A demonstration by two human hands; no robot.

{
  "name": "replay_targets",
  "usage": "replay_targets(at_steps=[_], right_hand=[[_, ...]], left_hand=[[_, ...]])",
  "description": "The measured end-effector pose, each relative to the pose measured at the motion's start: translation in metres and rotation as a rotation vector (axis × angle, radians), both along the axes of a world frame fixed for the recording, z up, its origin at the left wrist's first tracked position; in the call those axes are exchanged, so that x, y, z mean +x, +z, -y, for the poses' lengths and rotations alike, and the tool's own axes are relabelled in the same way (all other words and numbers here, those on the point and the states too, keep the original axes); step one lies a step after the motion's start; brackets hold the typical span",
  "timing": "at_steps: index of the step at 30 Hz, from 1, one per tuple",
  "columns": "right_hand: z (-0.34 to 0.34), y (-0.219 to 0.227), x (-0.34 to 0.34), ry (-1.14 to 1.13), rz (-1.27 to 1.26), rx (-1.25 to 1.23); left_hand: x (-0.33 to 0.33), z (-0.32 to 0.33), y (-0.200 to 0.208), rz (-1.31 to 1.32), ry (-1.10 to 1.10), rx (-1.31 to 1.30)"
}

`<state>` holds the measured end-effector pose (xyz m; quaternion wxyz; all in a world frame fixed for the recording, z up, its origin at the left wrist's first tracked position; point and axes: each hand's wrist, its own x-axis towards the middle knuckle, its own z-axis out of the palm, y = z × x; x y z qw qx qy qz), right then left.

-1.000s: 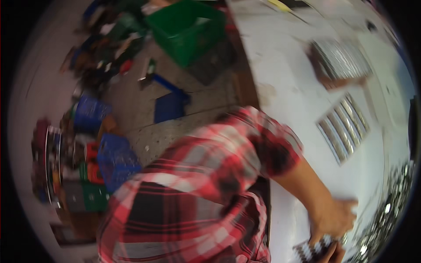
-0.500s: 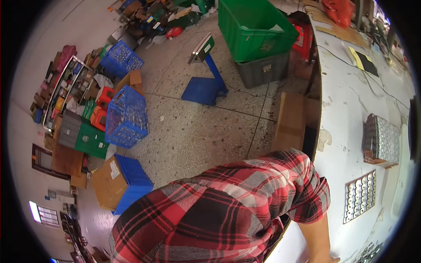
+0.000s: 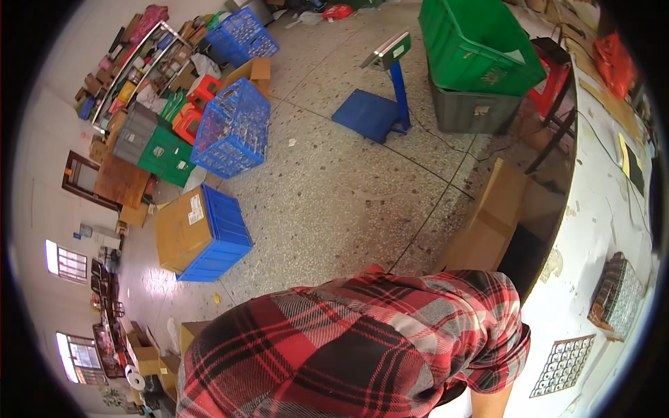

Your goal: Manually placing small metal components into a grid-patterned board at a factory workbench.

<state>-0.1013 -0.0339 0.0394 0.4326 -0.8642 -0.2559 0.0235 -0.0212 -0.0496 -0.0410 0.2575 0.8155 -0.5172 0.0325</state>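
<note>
Neither of my hands shows in the head view. A red, black and grey plaid sleeve (image 3: 488, 334) crosses the lower middle. Below its rolled cuff, a short stretch of bare forearm (image 3: 492, 404) runs out of the picture over the white table (image 3: 592, 230), so its hand and anything in it are hidden. Nearest to that forearm lies a flat rectangular tray of round, silvery pieces in rows (image 3: 563, 366). Farther along the table stands a stacked block of similar trays (image 3: 619, 296).
On the speckled floor stand a blue platform scale (image 3: 369, 115), a green crate (image 3: 481, 66) on a grey crate (image 3: 474, 111), blue mesh crates (image 3: 233, 132) and a blue bin with a cardboard box (image 3: 185, 230). An open carton (image 3: 484, 216) stands against the table's edge.
My view has swung, so the table and its trays sit farther right and lower. The forearm has slipped mostly out of the picture, and the bit of hand seen earlier is gone.
</note>
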Motion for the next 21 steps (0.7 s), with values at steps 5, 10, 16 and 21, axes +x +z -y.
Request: replay_targets(at_steps=[5, 10, 16, 21], right_hand=[[-0.034, 0.045, -0.055, 0.024, 0.079, -0.012], [-0.021, 0.017, -0.080, 0.027, 0.114, -0.012], [-0.016, 0.003, -0.075, -0.022, 0.164, -0.030], [-0.011, -0.013, -0.060, 0.027, 0.173, -0.030]], left_hand=[[-0.003, -0.001, 0.022, 0.076, 0.046, -0.048], [0.002, 0.010, 0.025, 0.109, 0.070, -0.086], [0.003, 0.023, 0.036, 0.154, 0.044, -0.149], [0.002, 0.019, 0.037, 0.164, 0.111, -0.186]])
